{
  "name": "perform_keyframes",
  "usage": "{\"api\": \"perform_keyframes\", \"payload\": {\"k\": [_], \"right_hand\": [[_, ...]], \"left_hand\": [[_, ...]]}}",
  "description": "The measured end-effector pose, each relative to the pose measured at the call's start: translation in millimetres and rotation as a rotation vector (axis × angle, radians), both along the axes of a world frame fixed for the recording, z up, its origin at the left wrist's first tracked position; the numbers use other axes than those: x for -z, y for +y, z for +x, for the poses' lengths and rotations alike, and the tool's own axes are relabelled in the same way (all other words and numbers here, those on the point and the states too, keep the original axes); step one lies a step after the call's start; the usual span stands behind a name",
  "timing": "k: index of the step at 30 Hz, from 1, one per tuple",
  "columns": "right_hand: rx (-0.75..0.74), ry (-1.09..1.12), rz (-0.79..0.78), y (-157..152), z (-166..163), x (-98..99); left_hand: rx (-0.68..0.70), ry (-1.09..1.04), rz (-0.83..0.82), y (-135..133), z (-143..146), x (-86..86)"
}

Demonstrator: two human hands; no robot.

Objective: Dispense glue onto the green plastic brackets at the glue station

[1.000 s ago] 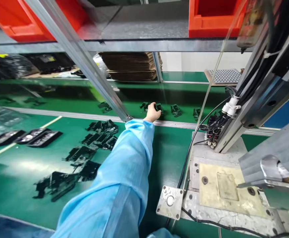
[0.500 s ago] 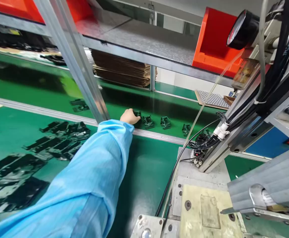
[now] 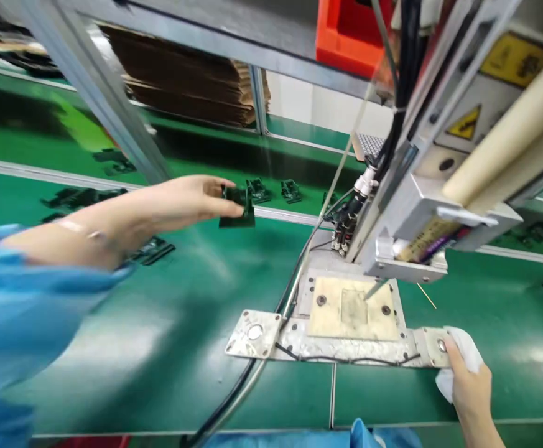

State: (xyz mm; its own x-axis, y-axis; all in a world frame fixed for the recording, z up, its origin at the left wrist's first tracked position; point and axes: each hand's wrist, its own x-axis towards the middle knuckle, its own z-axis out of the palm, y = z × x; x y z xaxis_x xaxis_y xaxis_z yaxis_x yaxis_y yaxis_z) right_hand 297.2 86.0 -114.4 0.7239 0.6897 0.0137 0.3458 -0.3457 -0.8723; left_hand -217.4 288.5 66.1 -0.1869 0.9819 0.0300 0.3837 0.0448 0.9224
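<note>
My left hand pinches a dark plastic part, holding it in the air above the green bench, short of the metal rail. My right hand is at the right end of the press base, with a white cloth bunched in its fingers. Its thumb reaches to the round button on the metal plate there. Between the hands lies the cream fixture block with a shallow rectangular recess. A thin pointed tip of the machine head hangs just over that recess.
More dark parts stand on the belt behind the rail, and others lie on the bench at left. A second button plate, black cables, the machine column and a slanted aluminium post stand around the work area.
My left hand has come back from the belt toward me, carrying a dark part. The view has swung right and down, bringing my right hand, the cloth and the whole press base into sight.
</note>
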Motion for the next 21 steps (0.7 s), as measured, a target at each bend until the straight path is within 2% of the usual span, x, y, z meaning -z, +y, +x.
{"api": "perform_keyframes", "payload": {"k": [2, 5, 8, 11, 13, 17, 21], "right_hand": [[-0.031, 0.040, 0.035, 1, -1, 0.4], [-0.050, 0.079, 0.097, -1, -2, 3.1], [-0.067, 0.121, 0.137, -3, -2, 6.0], [-0.069, 0.143, 0.153, -4, -1, 7.1], [-0.075, 0.151, 0.153, -3, -1, 6.3], [-0.094, 0.152, 0.162, -3, -4, 2.3], [-0.063, 0.166, 0.155, -1, -9, -2.0]], "left_hand": [[0.245, -0.113, -0.241, -45, 33, 10.8], [0.461, -0.323, -0.564, -106, 89, 32.9], [0.590, -0.419, -0.660, -133, 138, 52.6], [0.643, -0.446, -0.643, -123, 170, 62.9], [0.689, -0.405, -0.557, -108, 182, 65.4], [0.722, -0.238, -0.414, -86, 190, 68.6], [0.702, -0.015, -0.272, -86, 190, 75.9]]}}
